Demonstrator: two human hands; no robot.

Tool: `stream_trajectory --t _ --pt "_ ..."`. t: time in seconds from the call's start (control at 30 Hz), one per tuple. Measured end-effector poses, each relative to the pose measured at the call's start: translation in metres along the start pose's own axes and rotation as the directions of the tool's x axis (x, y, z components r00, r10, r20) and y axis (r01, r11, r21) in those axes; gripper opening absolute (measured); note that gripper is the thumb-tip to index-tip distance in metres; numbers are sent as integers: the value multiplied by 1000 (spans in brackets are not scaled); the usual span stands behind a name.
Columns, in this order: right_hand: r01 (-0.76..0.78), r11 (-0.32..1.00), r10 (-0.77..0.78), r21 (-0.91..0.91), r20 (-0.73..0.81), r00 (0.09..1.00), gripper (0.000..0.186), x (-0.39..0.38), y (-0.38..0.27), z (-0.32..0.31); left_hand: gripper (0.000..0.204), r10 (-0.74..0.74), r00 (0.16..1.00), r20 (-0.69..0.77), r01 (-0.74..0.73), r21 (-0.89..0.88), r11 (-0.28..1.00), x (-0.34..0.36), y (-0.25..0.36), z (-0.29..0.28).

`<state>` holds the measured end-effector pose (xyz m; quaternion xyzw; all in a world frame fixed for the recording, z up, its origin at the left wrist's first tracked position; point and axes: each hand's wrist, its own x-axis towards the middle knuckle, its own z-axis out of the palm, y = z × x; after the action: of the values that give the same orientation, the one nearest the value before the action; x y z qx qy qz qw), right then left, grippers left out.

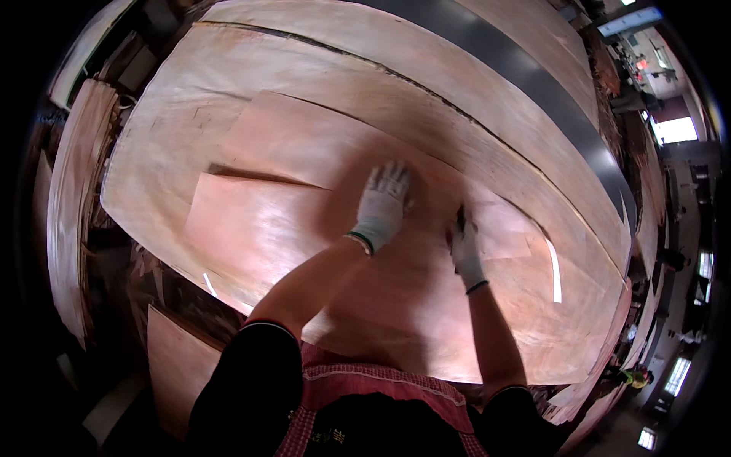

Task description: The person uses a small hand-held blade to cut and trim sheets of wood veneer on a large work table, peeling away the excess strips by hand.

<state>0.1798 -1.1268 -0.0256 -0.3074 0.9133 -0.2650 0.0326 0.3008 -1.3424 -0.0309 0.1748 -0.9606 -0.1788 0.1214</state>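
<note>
1. Our landmark is the large pale sheet [171,141] of thin wood, spread out in front of us. On its middle lie the pieces being worked: a far pinkish piece [293,133] and, nearer its front edge, a near pinkish piece [251,217].

2. Our left hand [383,202], gloved, is over the middle of the large pale sheet, palm down with the fingers extended. It grasps nothing that we can see — a flat hand on or just above the pinkish wood.

3. Our right hand [467,251], also gloved, is right of the large pale sheet's middle, with the fingers bent. A dark object [461,216] shows at its fingertips; we cannot tell what it is, nor whether it is gripped.

4. Done, as we judge it: both pinkish pieces are laid out over the large pale sheet, mostly flat.

5. Left, as we judge it: the joint between them. On the left half of the large pale sheet a shadowed gap runs along the near piece's far edge, so that edge looks unsettled — toward the right end, we cannot make out where the pieces meet.
</note>
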Motion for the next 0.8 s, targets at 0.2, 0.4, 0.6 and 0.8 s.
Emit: stream_trajectory --t 0.2,0.4,0.6,0.8 --pt "-231 967 216 105 139 966 24 -16 2 12 47 -372 841 -393 499 300 813 -33 -194 -81" --pt "-87 992 91 -89 39 995 23 -13 -11 16 31 -318 934 -165 357 366 859 -68 -199 -115" --pt "-131 985 136 -113 45 990 22 -12 -18 15 14 -219 976 -22 216 280 935 -82 -150 -135" --pt "-136 989 137 -58 17 990 28 -14 -20 17 35 -164 850 -500 316 235 919 -94 -147 -118"
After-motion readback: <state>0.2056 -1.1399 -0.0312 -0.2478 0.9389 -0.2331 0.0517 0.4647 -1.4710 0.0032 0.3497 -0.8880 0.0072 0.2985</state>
